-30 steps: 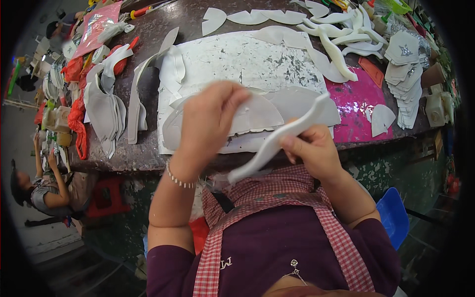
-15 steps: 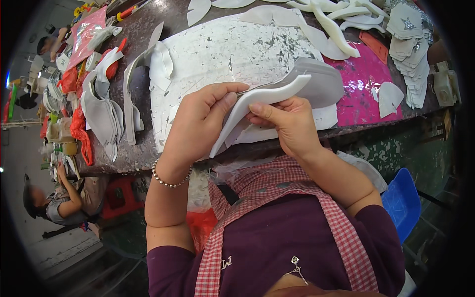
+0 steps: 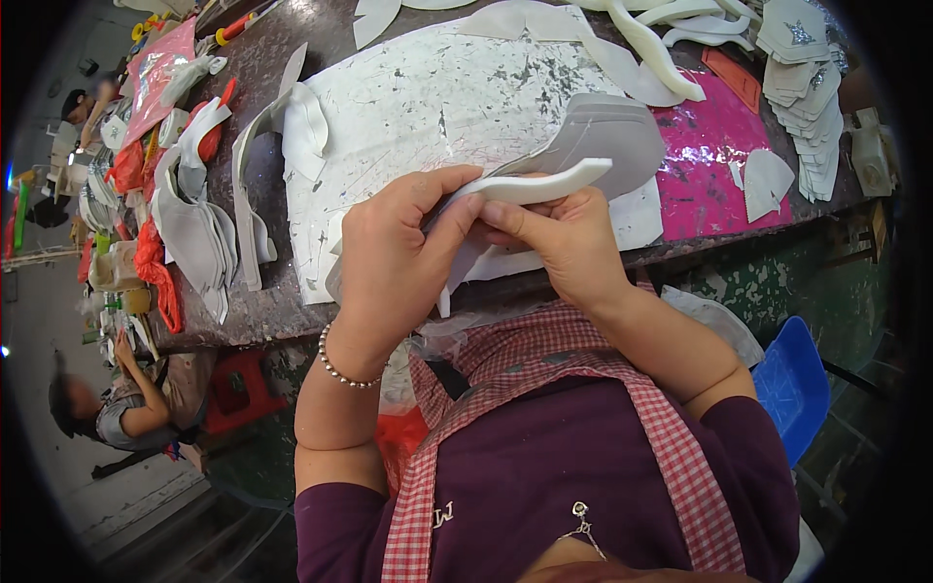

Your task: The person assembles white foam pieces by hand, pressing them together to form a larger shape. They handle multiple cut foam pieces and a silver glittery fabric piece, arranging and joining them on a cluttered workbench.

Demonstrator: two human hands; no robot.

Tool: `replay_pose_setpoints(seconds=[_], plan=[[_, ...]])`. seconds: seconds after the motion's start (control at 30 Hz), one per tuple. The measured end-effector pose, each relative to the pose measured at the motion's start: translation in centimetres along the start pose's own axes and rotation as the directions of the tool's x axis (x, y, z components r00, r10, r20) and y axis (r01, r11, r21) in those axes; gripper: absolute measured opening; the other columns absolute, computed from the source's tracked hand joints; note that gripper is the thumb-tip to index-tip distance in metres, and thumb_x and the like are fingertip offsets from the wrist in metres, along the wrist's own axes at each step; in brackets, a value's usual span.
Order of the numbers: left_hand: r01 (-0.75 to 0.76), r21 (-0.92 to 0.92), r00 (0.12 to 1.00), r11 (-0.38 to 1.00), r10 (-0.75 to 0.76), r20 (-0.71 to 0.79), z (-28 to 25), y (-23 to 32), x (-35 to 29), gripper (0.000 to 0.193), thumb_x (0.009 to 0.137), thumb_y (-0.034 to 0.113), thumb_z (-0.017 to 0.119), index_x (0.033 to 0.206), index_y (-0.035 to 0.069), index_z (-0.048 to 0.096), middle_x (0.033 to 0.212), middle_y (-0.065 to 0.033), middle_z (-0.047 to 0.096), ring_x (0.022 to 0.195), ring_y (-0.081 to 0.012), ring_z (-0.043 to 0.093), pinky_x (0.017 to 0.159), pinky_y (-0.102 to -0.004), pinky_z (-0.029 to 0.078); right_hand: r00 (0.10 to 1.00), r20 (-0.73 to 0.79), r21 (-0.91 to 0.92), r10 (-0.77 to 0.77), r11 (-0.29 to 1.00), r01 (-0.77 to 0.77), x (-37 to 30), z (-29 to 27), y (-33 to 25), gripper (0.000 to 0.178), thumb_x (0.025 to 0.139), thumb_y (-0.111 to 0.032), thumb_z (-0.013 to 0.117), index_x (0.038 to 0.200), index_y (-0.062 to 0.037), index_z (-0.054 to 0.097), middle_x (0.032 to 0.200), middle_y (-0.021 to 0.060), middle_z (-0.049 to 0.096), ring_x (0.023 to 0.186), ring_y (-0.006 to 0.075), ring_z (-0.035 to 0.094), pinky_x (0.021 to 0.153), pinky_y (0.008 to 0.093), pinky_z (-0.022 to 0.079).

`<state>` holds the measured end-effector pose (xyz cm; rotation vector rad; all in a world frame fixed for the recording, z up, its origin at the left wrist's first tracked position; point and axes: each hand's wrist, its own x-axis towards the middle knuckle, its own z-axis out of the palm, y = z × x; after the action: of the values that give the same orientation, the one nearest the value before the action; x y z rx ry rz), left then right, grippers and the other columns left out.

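A curved white foam strip (image 3: 564, 183) lies along the edge of a grey, flat, curved piece (image 3: 617, 141), which looks like cut fabric or lining. My left hand (image 3: 403, 238) is closed round both, its thumb pressing the foam near the middle. Close beside it, my right hand (image 3: 573, 238) pinches the strip, thumb on the near face and fingers behind. The two thumbs almost meet. The foam's lower end pokes out below my left hand, and its middle is partly hidden by my fingers. Under the hands lies a scuffed white board (image 3: 389, 117).
Grey cut pieces (image 3: 194, 233) lie in a stack at the left, beside red plastic bags (image 3: 155, 257). Far right are more foam strips (image 3: 646, 53), a magenta sheet (image 3: 709, 146) and stacked pieces with silver stars (image 3: 802, 97). Co-workers sit at the left. A blue bin (image 3: 789, 389) stands right.
My left hand has shifted along the foam strip toward my right thumb, covering more of its middle. The strip's free right part now lies flatter. The view has shifted slightly.
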<state>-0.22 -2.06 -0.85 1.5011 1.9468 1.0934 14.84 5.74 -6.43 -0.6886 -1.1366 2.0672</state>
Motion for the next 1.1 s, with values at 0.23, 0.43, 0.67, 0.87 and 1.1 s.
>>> replay_pose_setpoints(seconds=[0.23, 0.43, 0.67, 0.87, 1.1], plan=[[-0.069, 0.138, 0.997, 0.988, 0.074, -0.031, -0.3, -0.2, 0.1, 0.021, 0.090, 0.007, 0.070, 0.110, -0.001, 0.072, 0.089, -0.0069, 0.073, 0.077, -0.0091, 0.064, 0.073, -0.0244, 0.051, 0.979, 0.000, -0.374, -0.204, 0.908, 0.189, -0.7, -1.9, -3.1, 0.019, 0.094, -0.010, 0.069, 0.105, 0.0045, 0.062, 0.087, 0.0116, 0.072, 0.078, 0.0117, 0.069, 0.069, 0.0244, 0.055], [-0.163, 0.280, 0.985, 0.946, 0.141, 0.099, -0.4, 0.7, 0.1, 0.024, 0.089, 0.005, 0.067, 0.113, 0.001, 0.072, 0.089, -0.0095, 0.068, 0.081, -0.0172, 0.065, 0.074, -0.0273, 0.051, 0.997, -0.044, -0.246, -0.059, 0.968, 0.046, 0.2, -2.5, -3.0, 0.017, 0.095, -0.009, 0.067, 0.100, 0.0033, 0.057, 0.085, 0.0121, 0.071, 0.074, 0.0118, 0.069, 0.065, 0.0242, 0.055], [-0.290, 0.167, 0.957, 0.942, 0.281, 0.075, 0.4, 0.5, 1.3, 0.023, 0.089, 0.008, 0.066, 0.111, 0.006, 0.072, 0.085, -0.0118, 0.066, 0.078, -0.0281, 0.065, 0.070, -0.0359, 0.051, 0.983, -0.034, -0.319, -0.183, 0.934, 0.163, 0.1, -2.4, -2.1, 0.014, 0.095, -0.009, 0.067, 0.097, 0.0018, 0.058, 0.082, 0.0097, 0.071, 0.073, 0.0099, 0.067, 0.064, 0.0232, 0.054], [-0.170, 0.271, 0.983, 0.948, 0.142, 0.120, 1.2, 0.7, 1.8, 0.025, 0.090, 0.010, 0.068, 0.115, 0.007, 0.073, 0.088, -0.0099, 0.070, 0.079, -0.0203, 0.067, 0.071, -0.0290, 0.051, 0.989, -0.052, -0.323, -0.139, 0.939, 0.115, 0.1, -3.6, -3.8, 0.018, 0.093, -0.012, 0.069, 0.101, 0.0007, 0.059, 0.078, 0.0058, 0.069, 0.065, 0.0063, 0.062, 0.058, 0.0207, 0.049], [-0.237, 0.228, 0.970, 0.944, 0.217, 0.110, 1.4, 1.1, 1.3, 0.024, 0.091, 0.008, 0.067, 0.114, 0.008, 0.074, 0.086, -0.0095, 0.070, 0.075, -0.0185, 0.067, 0.067, -0.0290, 0.051, 0.987, -0.092, -0.307, -0.132, 0.947, 0.098, 0.8, -4.0, -4.4, 0.026, 0.092, -0.011, 0.069, 0.111, 0.0006, 0.057, 0.072, 0.0039, 0.066, 0.059, 0.0054, 0.059, 0.054, 0.0200, 0.046]])
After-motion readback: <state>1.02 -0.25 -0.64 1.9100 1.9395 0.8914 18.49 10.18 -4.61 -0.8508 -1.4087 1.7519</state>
